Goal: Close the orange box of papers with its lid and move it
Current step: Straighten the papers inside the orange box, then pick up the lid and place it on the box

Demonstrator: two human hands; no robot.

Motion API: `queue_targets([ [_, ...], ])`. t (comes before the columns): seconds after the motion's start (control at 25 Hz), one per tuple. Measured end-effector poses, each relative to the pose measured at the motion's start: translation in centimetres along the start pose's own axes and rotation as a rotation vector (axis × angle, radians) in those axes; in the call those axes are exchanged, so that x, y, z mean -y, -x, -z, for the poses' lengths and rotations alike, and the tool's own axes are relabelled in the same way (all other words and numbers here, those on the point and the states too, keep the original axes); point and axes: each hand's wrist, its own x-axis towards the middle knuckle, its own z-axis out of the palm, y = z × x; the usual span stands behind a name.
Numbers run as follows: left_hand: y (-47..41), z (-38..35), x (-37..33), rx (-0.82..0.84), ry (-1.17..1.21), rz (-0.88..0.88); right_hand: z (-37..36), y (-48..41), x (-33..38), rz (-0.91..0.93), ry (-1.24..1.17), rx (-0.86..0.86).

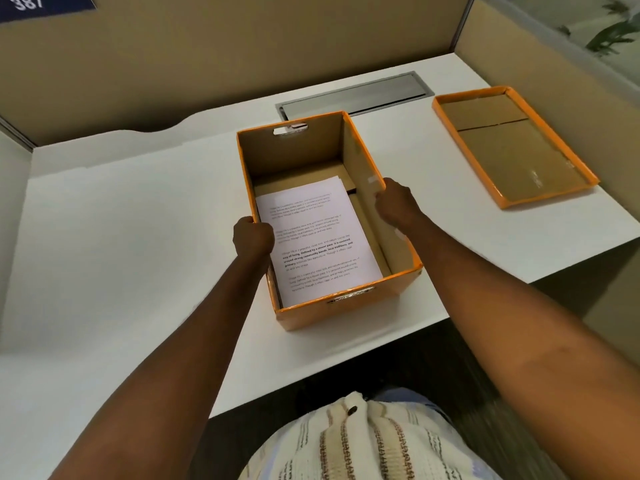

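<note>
An open orange box (341, 308) stands on the white desk near its front edge, with a stack of printed papers (313, 237) lying flat inside. My left hand (252, 237) grips the box's left wall at the rim. On the opposite rim, my right hand (396, 202) holds the right wall. The orange lid (512, 147) lies upside down on the desk to the right of the box, apart from it, its brown inside facing up.
A metal cable hatch (356, 95) is set into the white desk (121, 237) just behind the box. Beige partition walls (225, 57) enclose the desk at the back and right. The desk's front edge runs just below the box.
</note>
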Motion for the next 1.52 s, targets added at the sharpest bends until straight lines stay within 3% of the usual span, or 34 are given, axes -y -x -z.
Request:
queue_targets([
  [0.16, 0.7, 0.2, -1.1, -0.13, -0.108, 0.001, 0.0, -0.1, 0.2, -0.049, -0.08, -0.021],
  [0.36, 3.7, 0.0, -2.5, -0.355, -0.43, -0.416, 1.1, -0.1, -0.2, -0.088, -0.233, -0.115],
  [0.52, 7.3, -3.3, -5.4, -0.289, -0.322, -0.745, 4.6, -1.9, -2.3, -0.097, -0.259, -0.168],
  [0.6, 9.8, -7.0, -7.5, -0.185, -0.209, -0.824, 6.4, -3.4, -4.9, -0.112, -0.215, -0.168],
  [0.72, 12.5, -13.5, -10.1, 0.063, -0.122, -0.759, 8.3, -5.3, -9.0, -0.109, -0.136, -0.154],
  [0.92, 14.7, -26.5, -13.2, 0.491, -0.02, -0.392, 13.6, -9.8, -17.1, -0.118, -0.087, -0.191],
  [1.24, 12.7, -41.0, -13.7, 0.552, -0.413, -0.203, 22.5, -16.9, -27.3, -0.17, 0.028, -0.277],
  [1.52, 10.0, -46.2, -14.9, 0.502, -0.318, -0.049, 27.1, -22.7, -32.1, -0.215, 0.152, -0.37],
])
